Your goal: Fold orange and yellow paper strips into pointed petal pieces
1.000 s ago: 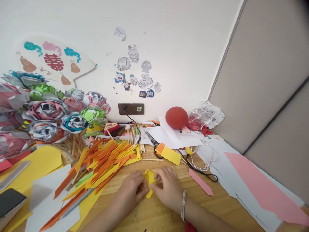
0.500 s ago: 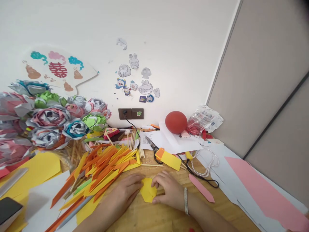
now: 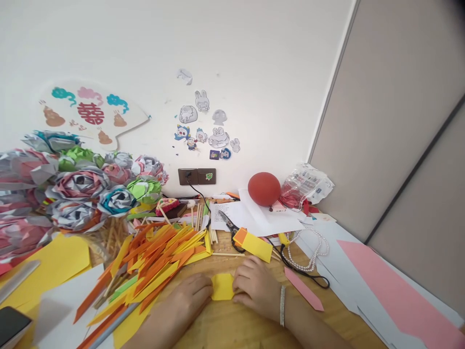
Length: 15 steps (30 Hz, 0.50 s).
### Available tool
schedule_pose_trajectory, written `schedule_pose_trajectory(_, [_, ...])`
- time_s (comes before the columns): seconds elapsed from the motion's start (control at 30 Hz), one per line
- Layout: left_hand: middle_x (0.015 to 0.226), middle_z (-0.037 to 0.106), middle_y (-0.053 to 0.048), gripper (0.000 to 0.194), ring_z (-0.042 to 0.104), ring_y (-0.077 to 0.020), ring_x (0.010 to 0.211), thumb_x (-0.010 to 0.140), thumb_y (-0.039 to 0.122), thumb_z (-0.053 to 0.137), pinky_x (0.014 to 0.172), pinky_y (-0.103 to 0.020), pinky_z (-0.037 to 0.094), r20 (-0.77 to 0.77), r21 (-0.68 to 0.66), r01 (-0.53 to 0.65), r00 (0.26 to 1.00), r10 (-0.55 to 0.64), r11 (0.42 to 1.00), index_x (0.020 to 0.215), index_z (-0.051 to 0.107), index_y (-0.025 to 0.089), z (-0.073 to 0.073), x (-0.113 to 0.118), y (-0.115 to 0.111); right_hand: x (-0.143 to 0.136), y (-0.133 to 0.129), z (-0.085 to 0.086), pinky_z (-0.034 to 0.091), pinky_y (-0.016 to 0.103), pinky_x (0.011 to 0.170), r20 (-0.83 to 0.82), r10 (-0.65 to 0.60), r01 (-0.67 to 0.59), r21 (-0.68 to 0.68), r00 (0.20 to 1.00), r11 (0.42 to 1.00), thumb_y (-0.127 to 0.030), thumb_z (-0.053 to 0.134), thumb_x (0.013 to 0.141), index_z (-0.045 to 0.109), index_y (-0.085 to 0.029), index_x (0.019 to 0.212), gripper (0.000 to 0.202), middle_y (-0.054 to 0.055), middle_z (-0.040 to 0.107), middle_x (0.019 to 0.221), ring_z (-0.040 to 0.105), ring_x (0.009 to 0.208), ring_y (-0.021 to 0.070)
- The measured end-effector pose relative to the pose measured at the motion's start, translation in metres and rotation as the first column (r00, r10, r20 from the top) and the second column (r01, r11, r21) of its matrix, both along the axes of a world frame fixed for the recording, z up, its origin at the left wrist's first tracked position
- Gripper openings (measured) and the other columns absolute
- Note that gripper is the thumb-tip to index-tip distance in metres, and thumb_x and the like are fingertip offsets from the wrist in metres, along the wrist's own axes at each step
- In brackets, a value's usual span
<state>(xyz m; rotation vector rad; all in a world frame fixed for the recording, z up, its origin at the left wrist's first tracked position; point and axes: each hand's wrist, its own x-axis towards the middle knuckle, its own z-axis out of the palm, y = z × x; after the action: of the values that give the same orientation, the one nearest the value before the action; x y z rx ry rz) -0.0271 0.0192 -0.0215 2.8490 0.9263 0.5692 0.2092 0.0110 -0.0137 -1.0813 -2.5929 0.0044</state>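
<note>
on a wooden tabletop (image 3: 218, 327) | we see folded yellow paper (image 3: 223, 287) between left hand (image 3: 194, 296), touching its left edge, and right hand (image 3: 253, 285), fingers curled at its right | whether either pinches, we cannot tell | black-handled scissors (image 3: 233, 231) lie beyond

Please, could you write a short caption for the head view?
Left hand and right hand touch a yellow paper piece at a wooden table, near orange and yellow paper strips.
</note>
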Motion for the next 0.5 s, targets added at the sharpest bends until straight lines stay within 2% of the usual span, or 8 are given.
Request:
schedule_pose_trajectory(0.17, [0.084,0.063,-0.001,0.022,0.060,-0.0159,0.078,0.088,0.014,0.039,0.073,-0.027,0.050,0.031,-0.020,-0.076,0.997,0.076,0.997,0.082,0.059,0.022,0.008,0.010,-0.006,-0.003,-0.002,0.001,0.033,0.031,0.080,0.039,-0.016,0.015,0.022,0.999,1.000,-0.031,0.062,0.084,0.060,-0.020,0.082,0.011,0.000,0.061,0.086,0.048,0.083,0.0172])
schedule_pose_trajectory(0.3, [0.085,0.060,-0.003,0.019,0.058,-0.0168,0.080,0.087,0.017,0.043,0.072,-0.028,0.050,0.098,-0.049,-0.161,0.981,0.166,0.986,0.078,0.058,0.021,0.008,0.015,-0.009,-0.003,-0.003,0.001,0.033,0.032,0.080,0.039,-0.027,0.026,0.018,0.999,0.999,-0.037,0.064,0.081,0.060,-0.021,0.083,0.016,0.000,0.061,0.087,0.048,0.084,0.0176])
schedule_pose_trajectory(0.5, [0.082,0.055,-0.002,0.016,0.055,-0.0172,0.077,0.084,0.019,0.049,0.070,-0.028,0.049,0.157,-0.054,-0.244,0.955,0.250,0.968,0.069,0.054,0.021,0.007,0.016,-0.008,-0.007,-0.002,-0.003,0.032,0.030,0.077,-0.014,-0.093,0.094,0.028,0.996,0.995,-0.025,0.056,0.085,0.058,-0.019,0.080,0.008,0.000,0.059,0.085,0.046,0.083,0.0166])
